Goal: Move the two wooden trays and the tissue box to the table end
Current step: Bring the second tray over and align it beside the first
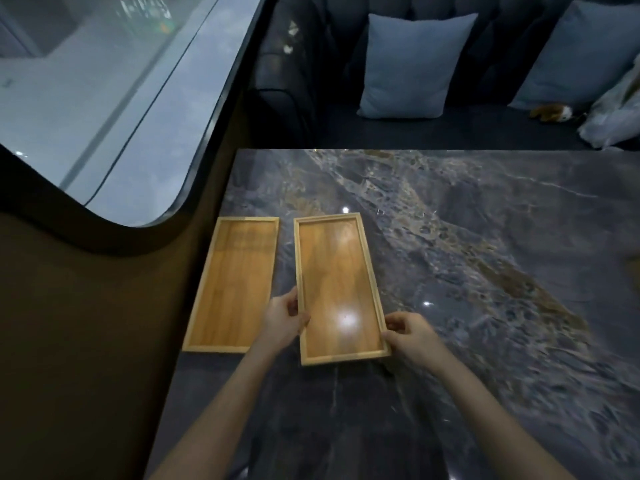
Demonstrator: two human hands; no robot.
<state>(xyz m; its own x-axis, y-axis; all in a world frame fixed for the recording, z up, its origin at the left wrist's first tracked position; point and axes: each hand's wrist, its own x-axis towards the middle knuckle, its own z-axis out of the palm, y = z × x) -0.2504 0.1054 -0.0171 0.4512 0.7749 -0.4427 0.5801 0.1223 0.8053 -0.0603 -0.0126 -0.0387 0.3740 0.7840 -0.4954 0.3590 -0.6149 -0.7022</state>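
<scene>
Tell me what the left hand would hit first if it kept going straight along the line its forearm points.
The left hand already grips the left rim of the right wooden tray. Pushed farther up and right, it would meet that tray first, though the tray's height above the marble table is unclear.

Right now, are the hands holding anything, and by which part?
Yes: the right-hand wooden tray. The left hand grips its left long rim and the right hand its right long rim, both near the end closest to the person.
</scene>
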